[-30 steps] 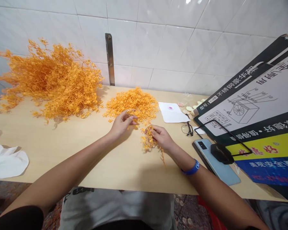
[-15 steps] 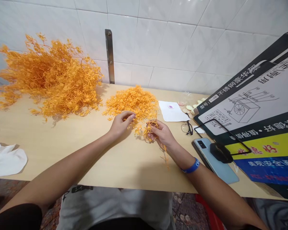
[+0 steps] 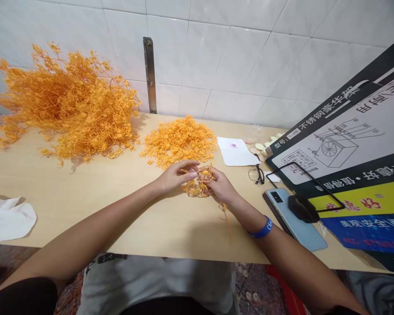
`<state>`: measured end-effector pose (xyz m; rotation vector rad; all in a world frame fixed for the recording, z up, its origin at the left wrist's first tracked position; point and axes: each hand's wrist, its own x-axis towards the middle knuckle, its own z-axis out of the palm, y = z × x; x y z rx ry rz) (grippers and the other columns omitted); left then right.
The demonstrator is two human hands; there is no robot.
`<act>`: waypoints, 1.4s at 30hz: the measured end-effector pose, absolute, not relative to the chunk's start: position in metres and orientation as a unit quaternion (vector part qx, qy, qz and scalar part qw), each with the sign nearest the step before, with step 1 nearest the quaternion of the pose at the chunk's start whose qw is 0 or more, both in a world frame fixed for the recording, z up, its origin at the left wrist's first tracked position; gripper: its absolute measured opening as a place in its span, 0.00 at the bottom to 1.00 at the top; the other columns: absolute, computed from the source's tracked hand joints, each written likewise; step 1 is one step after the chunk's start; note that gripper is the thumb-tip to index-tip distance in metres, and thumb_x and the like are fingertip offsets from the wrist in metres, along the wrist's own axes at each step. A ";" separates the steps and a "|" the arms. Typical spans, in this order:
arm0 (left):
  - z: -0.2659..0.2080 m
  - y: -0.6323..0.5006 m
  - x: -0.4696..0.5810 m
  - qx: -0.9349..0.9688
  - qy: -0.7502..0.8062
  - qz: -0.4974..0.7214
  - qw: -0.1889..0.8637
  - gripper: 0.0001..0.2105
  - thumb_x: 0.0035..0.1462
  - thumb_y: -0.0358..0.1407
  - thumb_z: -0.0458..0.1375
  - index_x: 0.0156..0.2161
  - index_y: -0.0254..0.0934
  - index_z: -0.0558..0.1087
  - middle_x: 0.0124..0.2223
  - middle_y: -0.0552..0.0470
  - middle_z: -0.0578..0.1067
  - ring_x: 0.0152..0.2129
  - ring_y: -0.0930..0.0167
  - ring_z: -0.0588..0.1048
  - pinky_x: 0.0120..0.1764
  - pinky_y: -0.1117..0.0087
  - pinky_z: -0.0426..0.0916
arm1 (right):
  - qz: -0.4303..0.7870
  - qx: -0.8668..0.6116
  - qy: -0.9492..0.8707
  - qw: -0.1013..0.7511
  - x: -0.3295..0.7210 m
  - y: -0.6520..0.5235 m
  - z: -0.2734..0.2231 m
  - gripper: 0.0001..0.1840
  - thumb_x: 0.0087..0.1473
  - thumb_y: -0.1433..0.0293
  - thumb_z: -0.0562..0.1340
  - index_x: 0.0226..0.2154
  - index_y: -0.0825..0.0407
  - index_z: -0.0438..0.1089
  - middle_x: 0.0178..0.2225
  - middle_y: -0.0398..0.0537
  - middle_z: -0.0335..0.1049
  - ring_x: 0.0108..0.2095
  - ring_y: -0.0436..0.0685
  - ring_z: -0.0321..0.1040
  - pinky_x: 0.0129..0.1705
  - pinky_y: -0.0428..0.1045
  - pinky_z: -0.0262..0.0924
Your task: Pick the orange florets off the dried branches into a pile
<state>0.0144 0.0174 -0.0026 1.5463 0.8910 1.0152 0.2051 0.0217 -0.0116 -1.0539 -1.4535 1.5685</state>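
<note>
My right hand (image 3: 223,186) is closed around a small orange plastic flower sprig (image 3: 197,189), whose thin stems trail below the wrist. From the other side my left hand (image 3: 177,177) meets this sprig, thumb and fingers pinching at its edge; the exact part between the fingertips is too small to make out. Just behind both hands lies a low heap of loose orange plastic flowers (image 3: 180,140). A much larger bunch of branching orange sprigs (image 3: 75,105) stands at the back left of the table.
Right of the hands are a white paper (image 3: 238,157) with a purple mark, eyeglasses (image 3: 256,175), a light-blue phone (image 3: 298,223) and a large printed cardboard box (image 3: 341,153). Crumpled white tissue (image 3: 11,217) lies at the left. A metal bracket (image 3: 149,76) stands against the tiled wall.
My left hand has moved right, from the front edge of the flower heap to the sprig in my right hand. The right hand has stayed nearly in place.
</note>
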 end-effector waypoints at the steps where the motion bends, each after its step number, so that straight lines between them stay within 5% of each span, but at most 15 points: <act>1: -0.003 0.017 0.014 0.647 0.369 0.416 0.522 0.24 0.51 0.47 0.65 0.51 0.37 0.75 0.51 0.43 0.76 0.49 0.60 0.74 0.51 0.62 0.68 | 0.613 -0.409 -0.575 0.357 0.204 0.021 -0.012 0.22 0.43 0.57 0.69 0.37 0.52 0.68 0.22 0.37 0.63 0.17 0.45 0.55 0.19 0.43 0.52; 9: 0.006 0.007 0.017 0.740 0.293 0.391 0.463 0.21 0.53 0.45 0.65 0.51 0.39 0.77 0.55 0.42 0.73 0.55 0.58 0.69 0.58 0.58 0.62 | 0.512 -0.401 -0.678 0.343 0.202 0.016 -0.009 0.14 0.49 0.60 0.64 0.31 0.55 0.73 0.29 0.46 0.71 0.34 0.55 0.67 0.37 0.49 0.62; 17: 0.004 0.006 0.019 0.734 0.304 0.409 0.450 0.19 0.64 0.46 0.52 0.40 0.35 0.79 0.43 0.43 0.78 0.42 0.63 0.76 0.47 0.64 0.69 | 0.624 -0.345 -0.623 0.323 0.210 0.012 -0.007 0.27 0.48 0.47 0.63 0.26 0.56 0.71 0.19 0.41 0.61 0.20 0.48 0.55 0.23 0.45 0.51; 23: 0.008 0.003 0.022 0.684 0.331 0.420 0.496 0.21 0.60 0.51 0.56 0.34 0.33 0.78 0.33 0.46 0.78 0.34 0.65 0.76 0.39 0.68 0.70 | 0.574 -0.355 -0.669 0.312 0.207 0.010 -0.009 0.28 0.48 0.45 0.64 0.26 0.56 0.71 0.21 0.42 0.63 0.22 0.48 0.56 0.25 0.45 0.51; 28: 0.007 0.006 0.025 0.619 0.320 0.429 0.575 0.23 0.54 0.56 0.60 0.28 0.33 0.75 0.26 0.48 0.77 0.27 0.68 0.77 0.34 0.70 0.70 | 0.576 -0.344 -0.694 0.261 0.209 0.005 -0.003 0.29 0.51 0.44 0.60 0.23 0.55 0.69 0.14 0.36 0.51 0.17 0.46 0.46 0.21 0.45 0.42; 33: 0.001 0.019 0.015 0.523 0.362 0.505 0.583 0.25 0.52 0.59 0.60 0.32 0.35 0.70 0.14 0.60 0.64 0.15 0.72 0.72 0.24 0.73 0.67 | 0.561 -0.291 -0.733 0.254 0.208 0.003 0.000 0.29 0.51 0.45 0.61 0.22 0.55 0.68 0.18 0.41 0.59 0.20 0.47 0.54 0.24 0.46 0.49; 37: -0.004 0.025 0.009 0.576 0.399 0.498 0.511 0.26 0.56 0.52 0.60 0.49 0.32 0.71 0.35 0.45 0.80 0.31 0.68 0.79 0.39 0.67 0.72 | 0.610 -0.345 -0.631 0.332 0.210 0.012 -0.006 0.28 0.48 0.44 0.63 0.28 0.54 0.68 0.15 0.37 0.55 0.17 0.46 0.50 0.21 0.45 0.45; 42: -0.008 0.025 0.008 0.656 0.437 0.454 0.415 0.32 0.61 0.52 0.53 0.64 0.34 0.63 0.62 0.37 0.67 0.58 0.58 0.68 0.57 0.56 0.63 | 0.661 -0.339 -0.535 0.403 0.211 0.020 -0.005 0.26 0.45 0.50 0.69 0.36 0.52 0.66 0.19 0.38 0.64 0.17 0.44 0.50 0.21 0.44 0.44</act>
